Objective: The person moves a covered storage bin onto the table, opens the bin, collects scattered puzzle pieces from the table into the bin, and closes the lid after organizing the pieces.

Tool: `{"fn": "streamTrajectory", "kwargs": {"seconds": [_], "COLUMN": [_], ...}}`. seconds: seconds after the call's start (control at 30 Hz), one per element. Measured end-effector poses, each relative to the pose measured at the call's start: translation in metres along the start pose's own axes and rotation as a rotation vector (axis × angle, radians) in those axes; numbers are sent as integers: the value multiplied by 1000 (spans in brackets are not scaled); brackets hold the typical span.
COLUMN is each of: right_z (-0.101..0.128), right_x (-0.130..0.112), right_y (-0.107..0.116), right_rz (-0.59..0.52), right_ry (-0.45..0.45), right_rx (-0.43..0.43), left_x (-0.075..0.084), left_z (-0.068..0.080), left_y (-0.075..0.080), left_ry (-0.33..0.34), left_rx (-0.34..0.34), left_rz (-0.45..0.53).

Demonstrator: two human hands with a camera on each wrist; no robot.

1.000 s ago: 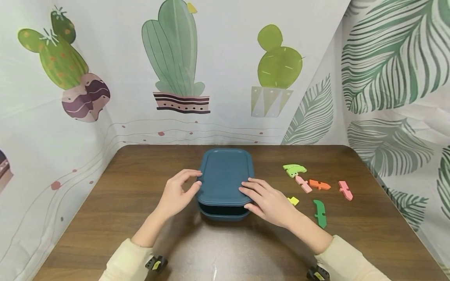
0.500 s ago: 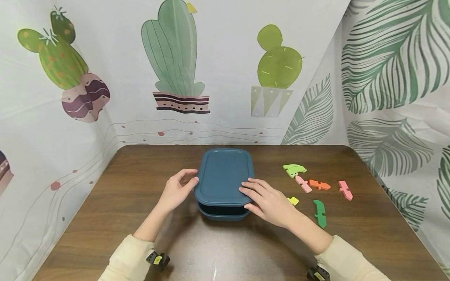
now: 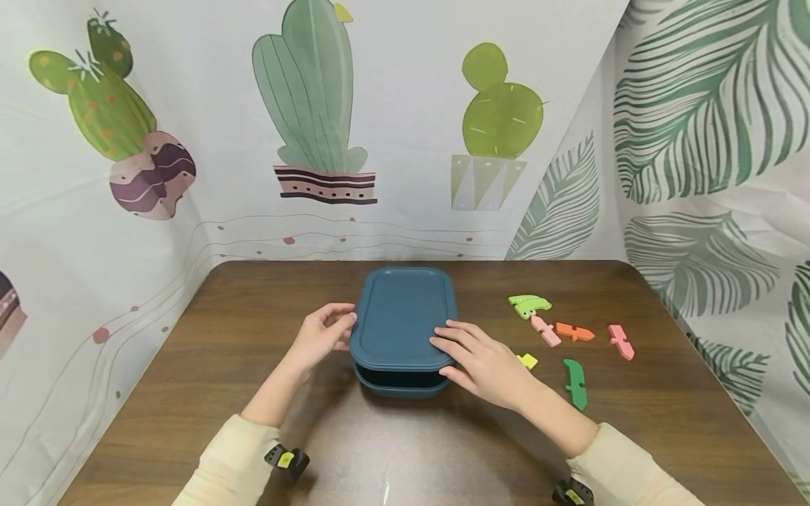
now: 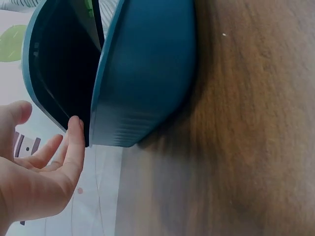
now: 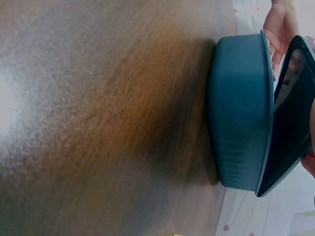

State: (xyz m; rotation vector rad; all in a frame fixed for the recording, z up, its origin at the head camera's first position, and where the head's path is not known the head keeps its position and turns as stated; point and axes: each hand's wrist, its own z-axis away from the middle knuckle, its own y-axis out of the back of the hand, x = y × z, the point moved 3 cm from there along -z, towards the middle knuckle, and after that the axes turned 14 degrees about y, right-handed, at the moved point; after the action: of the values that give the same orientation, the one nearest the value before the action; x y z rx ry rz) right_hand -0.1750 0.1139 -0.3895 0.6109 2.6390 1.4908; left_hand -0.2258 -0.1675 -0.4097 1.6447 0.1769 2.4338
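Note:
A blue rectangular box (image 3: 401,391) stands mid-table, its lid (image 3: 405,320) resting over it with the front edge raised. A dark gap shows between lid and box. My right hand (image 3: 490,362) holds the lid's right front side, fingers spread on top and thumb at the edge. Beside the lid's left edge is my left hand (image 3: 316,337), fingers loosely bent and thumb apart. In the left wrist view, a fingertip of the left hand (image 4: 44,182) is at the gap between lid and box; whether it touches cannot be told.
Right of the box lie small toy pieces: a light green one with eyes (image 3: 530,306), two pink ones, including one farther right (image 3: 621,342), an orange one (image 3: 574,332), a dark green one (image 3: 576,384) and a partly hidden yellow one (image 3: 528,361). A patterned cloth (image 3: 418,126) hangs behind the table.
My left hand has moved slightly left, from over the lid's edge to beside it, and some of its fingers now show lower down. The right hand stays on the lid.

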Motion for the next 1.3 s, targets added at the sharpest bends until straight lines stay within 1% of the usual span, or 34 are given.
{"fn": "streamTrajectory", "kwargs": {"seconds": [0.07, 0.3, 0.47, 0.77, 0.93, 1.1, 1.3], "right_z": [0, -1, 0, 0, 1, 2, 3], "right_x": [0, 0, -1, -1, -1, -1, 0], "right_y": [0, 1, 0, 0, -1, -1, -2], "right_rz": [-1, -15, -15, -4, -5, -26, -46], "right_ry": [0, -7, -6, 8, 8, -5, -21], "right_rx": [-1, -7, 1, 12, 9, 1, -12], "left_x": [1, 2, 3, 4, 5, 5, 3], "left_z": [0, -2, -4, -3, -1, -1, -1], "left_y": [0, -5, -9, -14, -14, -15, -15], "left_ry": [17, 104, 135, 149, 174, 188, 184], "left_rx": [-2, -39, -57, -123, -118, -112, -119], "left_rz": [7, 88, 130, 177, 199, 200, 204]}}
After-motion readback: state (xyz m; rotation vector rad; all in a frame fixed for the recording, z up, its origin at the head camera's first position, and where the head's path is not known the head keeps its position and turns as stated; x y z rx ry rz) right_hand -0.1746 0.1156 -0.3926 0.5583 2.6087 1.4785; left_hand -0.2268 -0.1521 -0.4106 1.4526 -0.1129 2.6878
